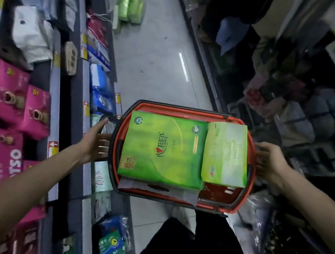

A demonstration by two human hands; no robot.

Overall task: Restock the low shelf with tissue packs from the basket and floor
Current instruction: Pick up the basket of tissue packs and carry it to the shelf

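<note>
- Shelves (23, 89) run down the left of the aisle; the low shelf (86, 180) is the bottom tier, its front edge just left of the basket, and already holds blue and pale packs
- Floor (150, 59): a bare strip runs up the middle between the left shelves and the dark racks on the right, so there is room ahead but little to either side
- Basket (186, 110), red with black handles folded down along its rim, sits at the centre of the aisle above the person's legs and looks to be carried, not set down
- Big pack (163, 150) lies flat across the basket's left and middle, overhanging the near rim; likely light but bulky, soft under slick film, so best taken by two opposite edges
- Small pack (226, 154) lies along the basket's right rim, touching the big pack; light, squashy, an easy one-hand lift by its long sides
- Floor packs (130, 8), green, lie far up the aisle by the foot of the left shelves, well apart from the basket
- Left hand (98, 138) is at the basket's left wall, fingers fairly straight against it, between basket and low shelf edge
- Right hand (269, 162) has fingers curled at the right rim, apparently gripping it; blur leaves this unsure
</note>
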